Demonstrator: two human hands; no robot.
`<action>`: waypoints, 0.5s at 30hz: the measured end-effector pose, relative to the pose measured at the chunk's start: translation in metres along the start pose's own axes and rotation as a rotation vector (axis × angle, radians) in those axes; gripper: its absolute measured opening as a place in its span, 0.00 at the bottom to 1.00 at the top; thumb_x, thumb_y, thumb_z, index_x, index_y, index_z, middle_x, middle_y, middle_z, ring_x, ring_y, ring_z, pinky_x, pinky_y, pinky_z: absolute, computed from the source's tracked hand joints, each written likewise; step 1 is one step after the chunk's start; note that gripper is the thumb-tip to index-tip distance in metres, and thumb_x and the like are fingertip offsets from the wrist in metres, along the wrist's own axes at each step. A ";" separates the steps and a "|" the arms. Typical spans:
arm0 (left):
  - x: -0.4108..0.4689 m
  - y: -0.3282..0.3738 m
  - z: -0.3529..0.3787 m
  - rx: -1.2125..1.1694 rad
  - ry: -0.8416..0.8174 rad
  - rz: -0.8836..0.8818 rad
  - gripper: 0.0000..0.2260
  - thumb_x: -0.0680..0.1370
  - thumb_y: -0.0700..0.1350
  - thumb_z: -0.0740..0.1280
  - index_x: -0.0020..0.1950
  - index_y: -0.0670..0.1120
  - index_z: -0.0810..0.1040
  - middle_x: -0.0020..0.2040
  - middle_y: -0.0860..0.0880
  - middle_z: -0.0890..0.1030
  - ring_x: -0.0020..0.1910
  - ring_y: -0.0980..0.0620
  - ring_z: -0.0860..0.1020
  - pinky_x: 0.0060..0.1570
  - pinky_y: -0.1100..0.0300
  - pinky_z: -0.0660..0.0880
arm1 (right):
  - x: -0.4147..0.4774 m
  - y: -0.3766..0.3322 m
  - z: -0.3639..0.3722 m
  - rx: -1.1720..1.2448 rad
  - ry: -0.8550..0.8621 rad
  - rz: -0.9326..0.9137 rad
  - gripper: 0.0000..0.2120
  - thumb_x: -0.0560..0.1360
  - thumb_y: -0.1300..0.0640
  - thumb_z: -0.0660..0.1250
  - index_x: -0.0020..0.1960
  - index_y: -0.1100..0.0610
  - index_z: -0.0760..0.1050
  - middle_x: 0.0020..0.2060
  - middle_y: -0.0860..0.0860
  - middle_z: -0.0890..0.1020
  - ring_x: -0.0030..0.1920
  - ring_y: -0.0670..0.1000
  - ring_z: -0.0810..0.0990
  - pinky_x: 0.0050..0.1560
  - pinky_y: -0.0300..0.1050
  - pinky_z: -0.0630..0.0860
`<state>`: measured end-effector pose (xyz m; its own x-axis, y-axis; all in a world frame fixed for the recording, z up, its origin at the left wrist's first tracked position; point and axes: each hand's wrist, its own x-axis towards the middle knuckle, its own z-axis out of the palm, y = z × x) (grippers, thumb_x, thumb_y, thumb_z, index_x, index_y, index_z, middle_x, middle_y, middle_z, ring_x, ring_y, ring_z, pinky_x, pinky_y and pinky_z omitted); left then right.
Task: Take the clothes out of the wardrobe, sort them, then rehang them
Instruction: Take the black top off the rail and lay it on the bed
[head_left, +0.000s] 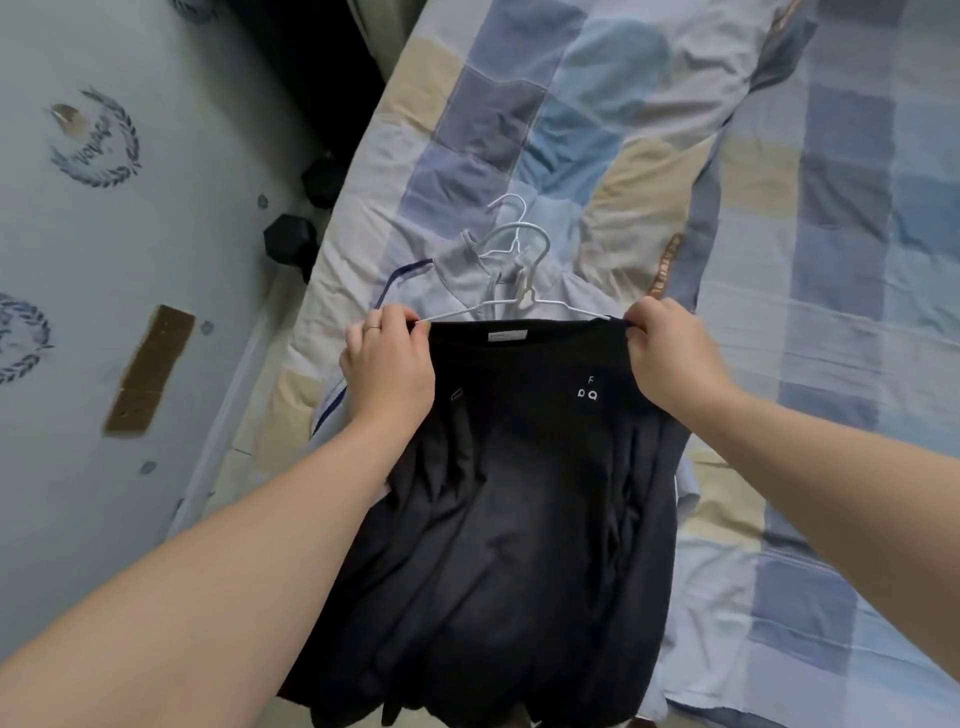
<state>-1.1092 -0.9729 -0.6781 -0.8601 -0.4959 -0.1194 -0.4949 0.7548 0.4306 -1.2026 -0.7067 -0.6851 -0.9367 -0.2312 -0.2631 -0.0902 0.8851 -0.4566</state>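
Observation:
A black T-shirt (519, 493) with a small white logo on its chest hangs down over the near edge of the bed. My left hand (387, 358) pinches its left shoulder and my right hand (670, 358) pinches its right shoulder, holding it spread out. Just beyond its collar lies a white wire hanger (511, 306), whose arms reach the shirt's shoulders. A second white hanger (511, 208) lies behind that one on a pale garment (467, 288) spread flat on the bed.
The bed carries a checked blue, beige and grey quilt (779, 312). A dark garment with orange lettering (691, 249) lies along it to the right. On the left stands a pale blue panel (130, 234) with printed wreaths; dark objects (291, 239) sit in the gap.

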 end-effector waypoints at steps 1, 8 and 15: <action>0.009 -0.006 0.012 0.002 -0.004 0.012 0.06 0.84 0.49 0.58 0.54 0.49 0.71 0.58 0.46 0.76 0.61 0.42 0.68 0.59 0.46 0.66 | 0.009 0.003 0.012 -0.005 -0.002 0.006 0.08 0.80 0.60 0.57 0.52 0.56 0.74 0.46 0.49 0.71 0.48 0.55 0.71 0.46 0.50 0.70; 0.058 -0.040 0.073 -0.043 -0.129 0.045 0.15 0.83 0.49 0.61 0.67 0.46 0.71 0.66 0.45 0.75 0.68 0.42 0.67 0.68 0.49 0.64 | 0.050 0.016 0.073 0.041 -0.008 0.084 0.10 0.78 0.60 0.58 0.56 0.56 0.76 0.51 0.53 0.77 0.56 0.58 0.75 0.53 0.50 0.73; 0.044 -0.045 0.075 -0.009 -0.210 0.077 0.31 0.81 0.56 0.61 0.81 0.53 0.53 0.82 0.48 0.49 0.81 0.48 0.46 0.78 0.50 0.47 | 0.037 0.017 0.084 0.160 -0.029 0.128 0.31 0.79 0.55 0.63 0.79 0.53 0.55 0.77 0.52 0.59 0.77 0.53 0.54 0.76 0.52 0.54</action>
<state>-1.1339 -0.9957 -0.7699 -0.9026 -0.3361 -0.2688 -0.4265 0.7827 0.4534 -1.2103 -0.7344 -0.7742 -0.9266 -0.1348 -0.3510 0.0857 0.8333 -0.5461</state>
